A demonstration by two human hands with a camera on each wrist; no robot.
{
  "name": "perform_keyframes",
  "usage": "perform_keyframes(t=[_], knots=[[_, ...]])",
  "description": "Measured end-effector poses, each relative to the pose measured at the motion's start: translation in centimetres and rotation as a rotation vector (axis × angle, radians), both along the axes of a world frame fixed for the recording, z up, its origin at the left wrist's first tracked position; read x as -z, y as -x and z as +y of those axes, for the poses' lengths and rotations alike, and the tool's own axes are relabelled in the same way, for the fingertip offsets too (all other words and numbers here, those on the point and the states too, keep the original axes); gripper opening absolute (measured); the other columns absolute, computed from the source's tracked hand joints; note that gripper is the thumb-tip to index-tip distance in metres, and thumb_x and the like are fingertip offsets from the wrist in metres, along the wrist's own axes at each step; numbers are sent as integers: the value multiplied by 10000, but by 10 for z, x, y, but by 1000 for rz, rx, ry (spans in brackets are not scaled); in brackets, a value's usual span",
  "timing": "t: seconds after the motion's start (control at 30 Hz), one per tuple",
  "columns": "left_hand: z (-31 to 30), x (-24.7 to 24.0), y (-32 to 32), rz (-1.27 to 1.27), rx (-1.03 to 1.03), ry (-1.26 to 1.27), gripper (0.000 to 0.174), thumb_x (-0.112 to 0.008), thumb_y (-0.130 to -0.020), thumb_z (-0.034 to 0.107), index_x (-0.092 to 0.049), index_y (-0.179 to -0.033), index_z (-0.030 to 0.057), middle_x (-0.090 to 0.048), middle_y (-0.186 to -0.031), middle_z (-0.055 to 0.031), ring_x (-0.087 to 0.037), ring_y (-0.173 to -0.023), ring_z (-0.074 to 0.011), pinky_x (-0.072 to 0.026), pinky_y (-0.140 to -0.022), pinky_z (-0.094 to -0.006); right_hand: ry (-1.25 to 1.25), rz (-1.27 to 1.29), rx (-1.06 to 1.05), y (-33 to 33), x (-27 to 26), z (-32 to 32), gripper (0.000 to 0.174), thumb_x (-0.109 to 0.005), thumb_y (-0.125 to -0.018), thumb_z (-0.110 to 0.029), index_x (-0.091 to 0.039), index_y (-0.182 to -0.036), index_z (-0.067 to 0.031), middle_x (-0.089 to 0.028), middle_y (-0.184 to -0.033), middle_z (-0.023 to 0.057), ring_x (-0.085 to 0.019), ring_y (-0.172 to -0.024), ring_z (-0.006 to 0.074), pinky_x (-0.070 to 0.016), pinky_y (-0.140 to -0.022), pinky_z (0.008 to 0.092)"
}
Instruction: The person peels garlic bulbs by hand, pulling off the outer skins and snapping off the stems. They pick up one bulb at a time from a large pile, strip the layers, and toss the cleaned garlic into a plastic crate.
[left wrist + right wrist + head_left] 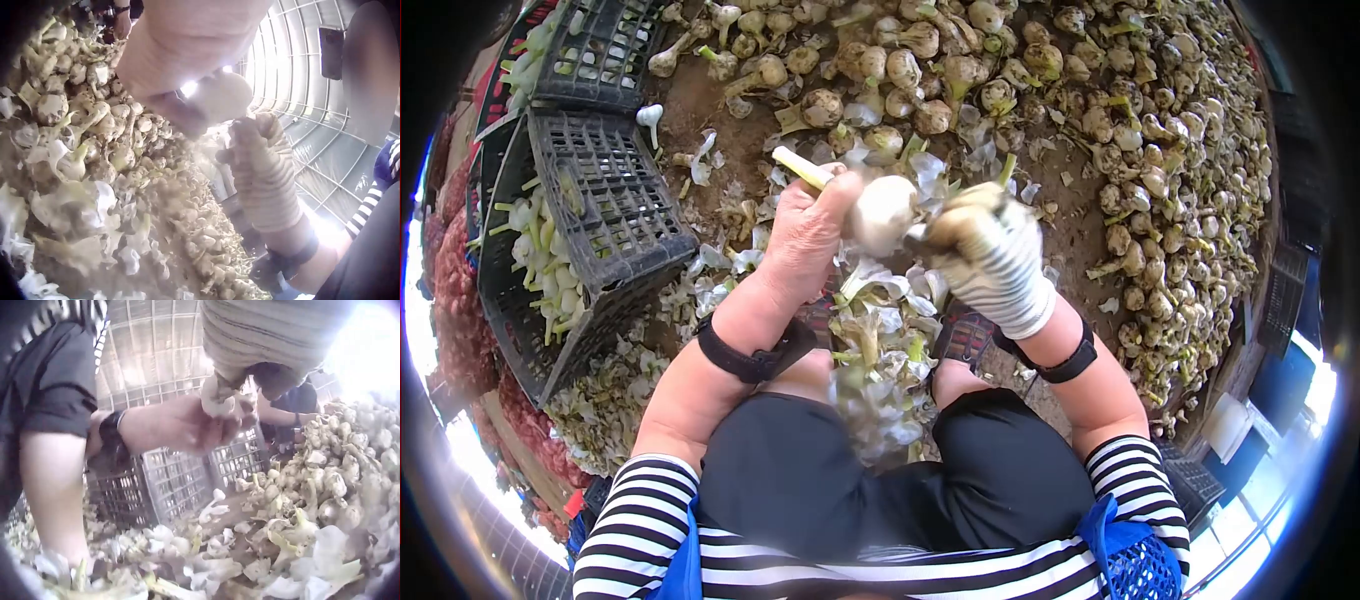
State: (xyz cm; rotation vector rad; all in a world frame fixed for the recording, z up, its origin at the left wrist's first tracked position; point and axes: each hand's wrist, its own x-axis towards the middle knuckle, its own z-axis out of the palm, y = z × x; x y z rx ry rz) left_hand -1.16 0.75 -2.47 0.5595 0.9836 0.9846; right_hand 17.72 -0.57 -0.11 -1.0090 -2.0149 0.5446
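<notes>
My bare left hand pinches a garlic bulb by the base of its pale green stem, thumb over the stem. The garlic bulb is white and largely smooth, pointing toward the right hand. Blurred by motion, my right hand wears a striped white glove with soiled fingers. Its curled fingers are right beside the bulb, pinching papery garlic skin as seen in the right wrist view. Both hands are above loose peelings between the feet.
Unpeeled garlic covers the ground ahead, with a larger heap along the right. At left, a black plastic crate stands tilted near white stemmed bulbs. One cleaned bulb lies beside the crates. Another person's arm shows behind.
</notes>
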Motion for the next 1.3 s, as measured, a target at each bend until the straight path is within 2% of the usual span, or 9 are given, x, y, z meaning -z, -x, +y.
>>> perform_keyframes(t=[0.1,0.2,0.4,0.6,0.83,0.93,1.13,1.2,1.3], knots=[[1,-10,-3,30,17,-27,202,-578,-871,259,-540,-889,61,-592,-830,-15,-569,-712,-86,-482,-636,-237,263,213,285,4,-9,-3,198,-714,-733,-95,-600,-878,-23,-614,-715,21,-549,-637,74,-456,-575,226],[-1,-11,-7,123,11,-163,218,-571,-879,250,-540,-913,37,-587,-865,-26,-563,-752,-81,-482,-663,-229,656,151,289,14,-21,-2,184,-712,-713,-128,-605,-828,-32,-610,-688,120,-606,-622,220,-483,-584,294],[-5,-12,-14,61,14,-320,248,-536,-901,219,-536,-980,-16,-564,-1060,-91,-567,-862,-105,-503,-725,-231,1163,785,339,-5,0,19,184,-618,-811,-173,-581,-852,2,-585,-738,25,-518,-618,69,-447,-561,210],[-2,-8,-8,3,38,-196,235,-501,-915,204,-443,-1058,26,-546,-1094,-106,-582,-900,-146,-515,-774,-287,1053,975,231,15,-4,12,206,-623,-831,-187,-571,-903,-1,-596,-779,45,-547,-637,87,-460,-551,214],[3,-13,-11,-261,-19,22,366,-561,-881,203,-497,-1192,22,-588,-1079,-87,-586,-967,-173,-485,-833,-310,311,152,253,21,0,11,556,-745,-696,-89,-478,-1182,-49,-615,-956,119,-630,-812,176,-500,-677,273],[4,-12,-12,-252,0,42,380,-560,-880,191,-481,-1205,10,-585,-1091,-85,-586,-966,-176,-470,-859,-322,303,335,302,26,-11,8,634,-761,-662,-80,-449,-1213,-53,-608,-981,140,-639,-764,228,-502,-667,281],[3,-5,-5,-293,-15,51,376,-552,-881,179,-475,-1205,7,-563,-1138,-99,-555,-1033,-192,-460,-891,-339,203,118,247,14,-6,13,217,-707,-748,-79,-601,-935,-43,-640,-807,69,-619,-743,145,-494,-607,282],[3,-3,-1,-318,1,57,376,-551,-880,181,-474,-1205,10,-557,-1148,-104,-549,-1048,-199,-459,-900,-347,928,895,312,9,-6,19,217,-666,-806,-148,-597,-984,-46,-621,-768,2,-599,-670,135,-503,-622,253],[5,-5,3,-516,-52,183,390,-505,-893,175,-425,-1234,1,-513,-1210,-147,-535,-1087,-260,-491,-903,-363,1124,1294,295,7,-8,28,257,-598,-853,-239,-574,-999,-29,-607,-801,45,-604,-678,141,-551,-631,292]])
